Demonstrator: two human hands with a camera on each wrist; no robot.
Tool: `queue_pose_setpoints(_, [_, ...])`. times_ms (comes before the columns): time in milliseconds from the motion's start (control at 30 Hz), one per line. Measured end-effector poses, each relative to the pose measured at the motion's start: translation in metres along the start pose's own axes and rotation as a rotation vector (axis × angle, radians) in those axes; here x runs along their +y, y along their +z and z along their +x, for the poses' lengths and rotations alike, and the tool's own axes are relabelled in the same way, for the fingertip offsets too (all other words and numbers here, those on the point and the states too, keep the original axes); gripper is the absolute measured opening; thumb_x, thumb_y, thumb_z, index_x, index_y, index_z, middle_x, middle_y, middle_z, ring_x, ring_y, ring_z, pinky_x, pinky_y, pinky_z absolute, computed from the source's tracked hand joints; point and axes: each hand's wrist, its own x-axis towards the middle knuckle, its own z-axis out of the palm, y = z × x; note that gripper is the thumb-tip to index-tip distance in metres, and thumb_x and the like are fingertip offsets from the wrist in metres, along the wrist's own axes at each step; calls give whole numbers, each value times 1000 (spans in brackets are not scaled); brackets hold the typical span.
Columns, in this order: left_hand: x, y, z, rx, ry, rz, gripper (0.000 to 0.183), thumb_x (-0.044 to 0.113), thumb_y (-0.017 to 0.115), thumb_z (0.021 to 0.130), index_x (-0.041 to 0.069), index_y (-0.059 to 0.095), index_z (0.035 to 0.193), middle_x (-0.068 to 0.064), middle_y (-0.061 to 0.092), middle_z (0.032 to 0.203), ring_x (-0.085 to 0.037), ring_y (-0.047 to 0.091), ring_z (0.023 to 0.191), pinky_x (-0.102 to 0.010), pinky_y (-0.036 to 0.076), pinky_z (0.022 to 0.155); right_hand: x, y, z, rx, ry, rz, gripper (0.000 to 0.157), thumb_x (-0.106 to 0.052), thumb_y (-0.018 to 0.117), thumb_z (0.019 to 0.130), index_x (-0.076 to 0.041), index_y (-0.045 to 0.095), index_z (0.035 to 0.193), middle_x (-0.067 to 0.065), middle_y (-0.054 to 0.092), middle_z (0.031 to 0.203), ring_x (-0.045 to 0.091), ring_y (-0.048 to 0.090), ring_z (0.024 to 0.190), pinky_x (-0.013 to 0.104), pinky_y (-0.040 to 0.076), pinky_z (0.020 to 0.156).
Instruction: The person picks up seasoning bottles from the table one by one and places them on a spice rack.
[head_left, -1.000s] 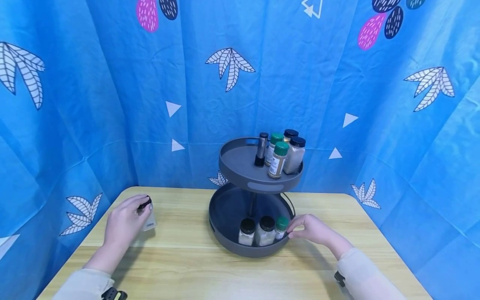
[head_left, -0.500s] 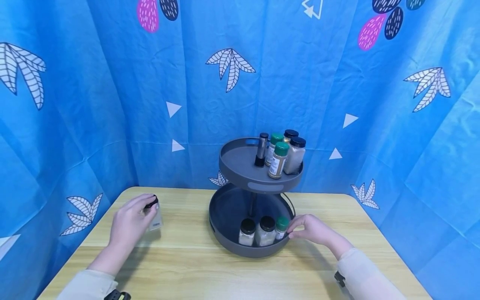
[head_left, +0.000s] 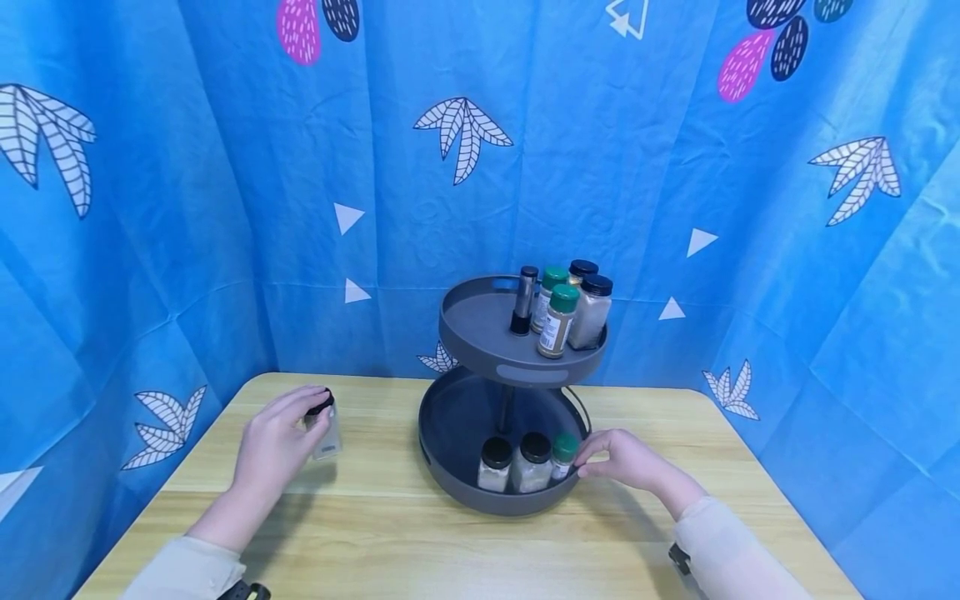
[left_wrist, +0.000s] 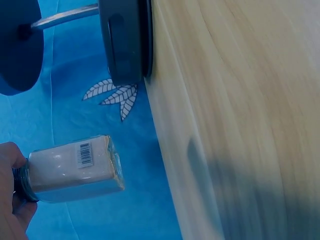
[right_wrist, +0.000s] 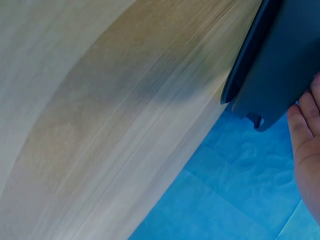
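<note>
My left hand (head_left: 279,442) pinches the black lid of a clear, square spice jar (head_left: 327,435) from above, left of the rack. The pale-filled spice jar (left_wrist: 72,170) hangs clear of the tabletop in the left wrist view, a barcode label on its side. At the right, my right hand (head_left: 626,458) grips the rim of the lower tray on a dark grey two-tier rack (head_left: 450,492). Fingers (right_wrist: 300,127) of that hand lie against the tray wall in the right wrist view; the thumb is hidden there. Beside them stands a green-capped jar (head_left: 562,457).
Two black-lidded jars (head_left: 495,467) share the lower tray's front. On the upper tray (head_left: 480,325) stand a dark cylindrical grinder (head_left: 523,302), green-capped jars (head_left: 558,321) and black-lidded jars (head_left: 590,312). The wooden table (head_left: 390,550) is enclosed by a blue patterned curtain (head_left: 390,167).
My left hand has carried the spice jar a short way right, toward the rack. My right hand stays at the lower rim, and the rack looks unmoved.
</note>
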Motion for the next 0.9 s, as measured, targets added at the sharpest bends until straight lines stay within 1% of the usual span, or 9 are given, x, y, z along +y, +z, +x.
queue_pose_setpoints(267, [12, 2, 2, -22, 16, -26, 28, 4, 81, 76, 3, 78, 103, -11, 75, 106, -29, 71, 99, -46, 56, 82, 0, -1, 0, -3, 7, 6, 8, -21, 79, 86, -16, 80, 92, -5, 74, 99, 18, 67, 100, 43, 54, 94])
queue_pose_setpoints(367, [16, 3, 3, -18, 21, -39, 27, 4, 81, 75, 4, 78, 102, -10, 75, 106, -29, 71, 99, -45, 56, 82, 0, -1, 0, -5, 8, 9, 8, -22, 79, 86, -17, 80, 92, -5, 74, 99, 18, 68, 100, 43, 53, 94])
queue_pose_setpoints(433, [19, 3, 4, -15, 24, -48, 27, 4, 81, 75, 4, 78, 102, -10, 75, 106, -28, 71, 98, -43, 55, 82, 1, -1, 1, -6, 9, 8, 8, -23, 79, 86, -17, 80, 92, -5, 74, 99, 18, 68, 100, 43, 54, 94])
queue_pose_setpoints(500, [22, 4, 5, -10, 30, -65, 27, 5, 81, 76, 4, 78, 103, -9, 75, 106, -27, 72, 99, -30, 54, 89, 2, -1, 1, -5, 7, 9, 8, -22, 79, 86, -17, 80, 92, -6, 74, 99, 18, 68, 100, 42, 54, 94])
queue_pose_setpoints(633, [29, 4, 6, 11, 60, -84, 28, 1, 81, 74, 5, 79, 103, -8, 76, 106, -25, 72, 98, -28, 55, 88, 3, -2, 1, -2, -1, 15, 8, -20, 80, 86, -16, 81, 92, -6, 74, 99, 17, 67, 100, 42, 54, 94])
queue_pose_setpoints(667, [30, 5, 7, 18, 69, -88, 28, 1, 81, 74, 5, 79, 102, -7, 76, 105, -24, 72, 97, -27, 55, 88, 3, -2, 1, -2, -2, 16, 8, -20, 80, 86, -16, 81, 92, -6, 74, 99, 17, 67, 100, 42, 54, 94])
queue_pose_setpoints(733, [34, 5, 8, 35, 88, -96, 29, -2, 81, 73, 5, 79, 101, -7, 76, 105, -23, 73, 96, -37, 57, 82, 2, -2, 1, -2, 1, 17, 8, -20, 80, 86, -16, 81, 93, -6, 74, 99, 17, 67, 100, 42, 54, 95])
queue_pose_setpoints(833, [37, 6, 8, 44, 99, -109, 29, -3, 81, 73, 5, 79, 101, -6, 76, 105, -23, 73, 96, -35, 57, 83, 2, -2, 1, -3, 6, 21, 8, -20, 80, 86, -16, 81, 93, -5, 74, 100, 18, 67, 101, 43, 53, 95])
queue_pose_setpoints(900, [40, 7, 9, 41, 98, -116, 30, -3, 81, 73, 5, 79, 101, -6, 76, 105, -23, 73, 96, -37, 57, 82, 1, -3, 1, -5, 9, 26, 8, -20, 80, 86, -16, 81, 93, -5, 74, 100, 18, 67, 101, 43, 53, 95])
